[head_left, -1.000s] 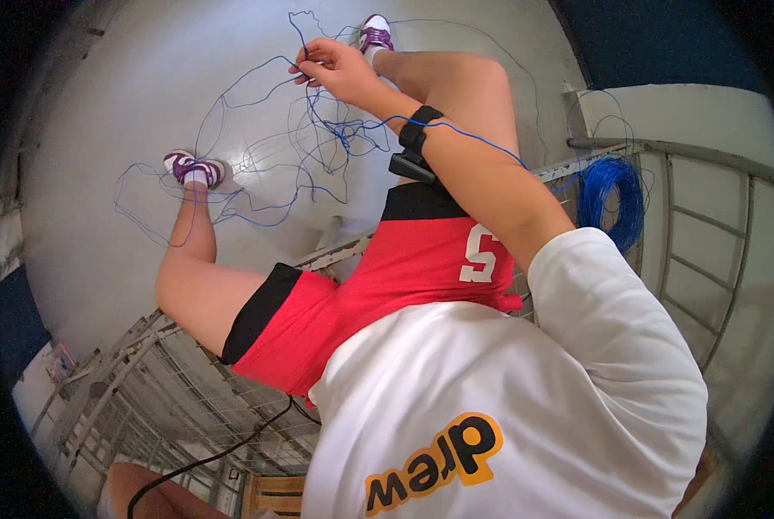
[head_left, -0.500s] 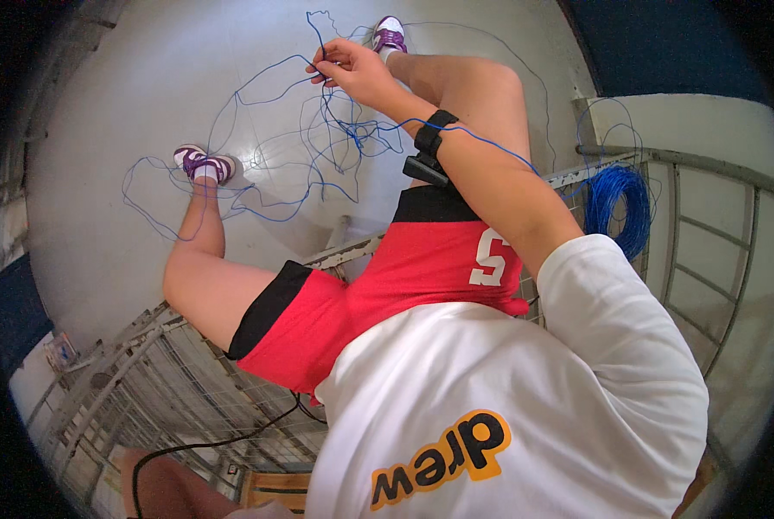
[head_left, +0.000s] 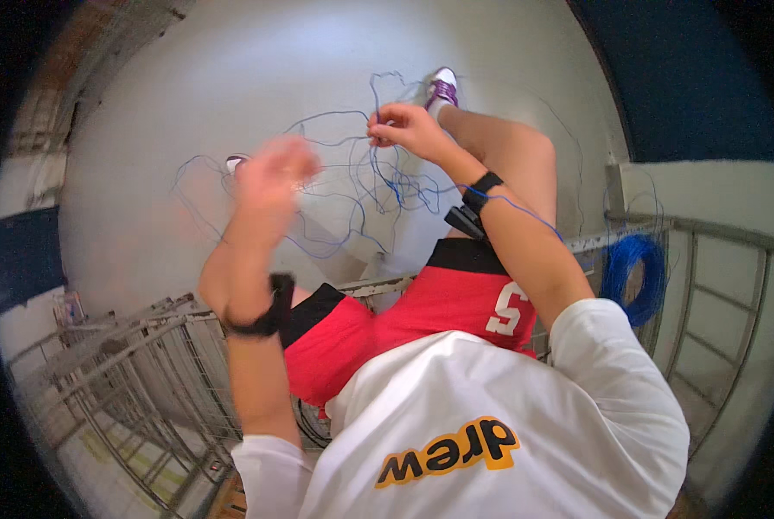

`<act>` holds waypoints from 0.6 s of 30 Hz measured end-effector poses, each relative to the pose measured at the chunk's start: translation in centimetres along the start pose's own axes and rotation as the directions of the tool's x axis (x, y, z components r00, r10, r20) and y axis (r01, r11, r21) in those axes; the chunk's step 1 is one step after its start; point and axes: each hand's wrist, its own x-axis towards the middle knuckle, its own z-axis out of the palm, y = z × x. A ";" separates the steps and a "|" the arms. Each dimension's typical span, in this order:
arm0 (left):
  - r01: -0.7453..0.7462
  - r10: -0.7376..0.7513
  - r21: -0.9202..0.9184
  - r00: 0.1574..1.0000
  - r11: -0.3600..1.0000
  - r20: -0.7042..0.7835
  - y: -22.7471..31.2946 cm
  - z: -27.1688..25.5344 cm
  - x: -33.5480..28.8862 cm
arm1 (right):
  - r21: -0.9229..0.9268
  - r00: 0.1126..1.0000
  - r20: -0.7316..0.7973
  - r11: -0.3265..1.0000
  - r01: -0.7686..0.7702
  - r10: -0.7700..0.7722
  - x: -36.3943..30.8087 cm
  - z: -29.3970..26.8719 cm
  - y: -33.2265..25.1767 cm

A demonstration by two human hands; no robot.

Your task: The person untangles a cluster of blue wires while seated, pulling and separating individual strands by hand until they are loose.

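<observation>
My right hand (head_left: 409, 131) reaches forward above my right thigh, its fingers pinched on a thin blue wire (head_left: 393, 183). The wire falls in loose, tangled loops below and around that hand, and one strand runs back along my right forearm. To the left of the tangle, my left hand (head_left: 276, 169) is raised and smeared by motion. Its fingers do not show clearly, and I cannot see whether it touches any wire. A thick coil of the same blue wire (head_left: 616, 277) hangs at the rail on my right.
I sit on a metal frame; its wire-mesh panel and bars (head_left: 158, 372) lie to my left. At the right stands a grey metal ladder-like rail (head_left: 717, 290). The pale floor (head_left: 231, 78) stretches ahead, with my purple and white shoe (head_left: 443, 88) on it.
My left hand has come into view from below and is moving. The right hand still pinches the wire; it and the surroundings appear shifted right and down as the view turned.
</observation>
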 end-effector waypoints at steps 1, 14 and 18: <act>0.053 -0.079 0.261 0.993 0.964 0.091 -2.1 2.5 2.2 | 0.024 0.999 0.005 0.999 -0.032 0.032 -0.1 0.0 -0.2; -0.115 0.116 0.404 0.993 0.907 0.024 -12.7 8.6 0.0 | 0.148 0.980 0.110 0.973 -0.179 0.163 0.1 0.8 -0.8; -0.107 0.090 0.490 0.994 0.865 0.058 -13.5 5.4 -3.3 | 0.439 0.967 -0.007 0.870 -0.224 0.253 1.1 -0.2 -0.3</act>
